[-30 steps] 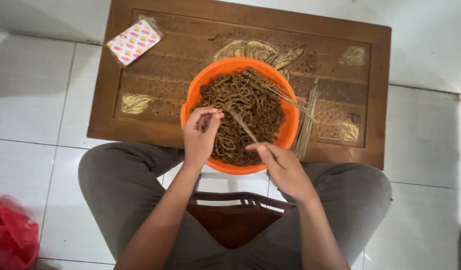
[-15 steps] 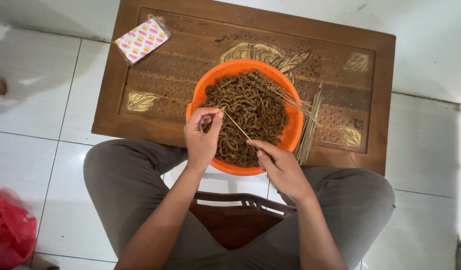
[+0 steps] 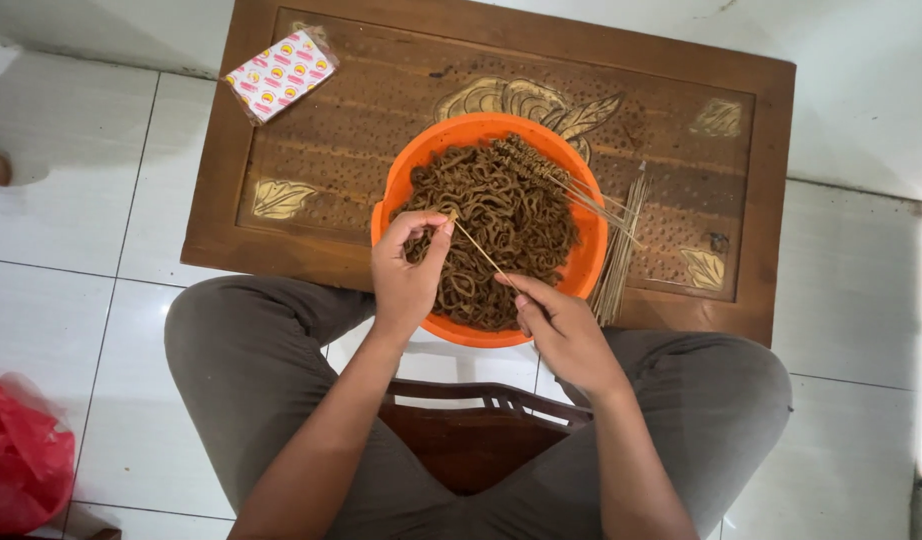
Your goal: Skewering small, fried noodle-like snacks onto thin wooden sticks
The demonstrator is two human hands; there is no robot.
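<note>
An orange bowl (image 3: 581, 268) full of brown curled food strips (image 3: 501, 220) stands on a low carved wooden table (image 3: 341, 150). My left hand (image 3: 406, 280) hovers over the bowl's near left side, its fingertips pinched on the tip of a thin bamboo skewer (image 3: 476, 248) and a small brown piece. My right hand (image 3: 559, 330) grips the skewer's lower end at the bowl's near rim. Several filled skewers (image 3: 556, 178) lie across the bowl's far right side.
A bundle of bare skewers (image 3: 623, 245) lies on the table right of the bowl. A small patterned packet (image 3: 281, 72) sits at the table's far left corner. A red plastic bag (image 3: 21, 460) rests on the white tiled floor at lower left. I sit on a wooden stool (image 3: 461, 440).
The view has shifted slightly. Both hands stay on the skewer; the left hand's fingers have moved to the skewer's tip with a brown piece.
</note>
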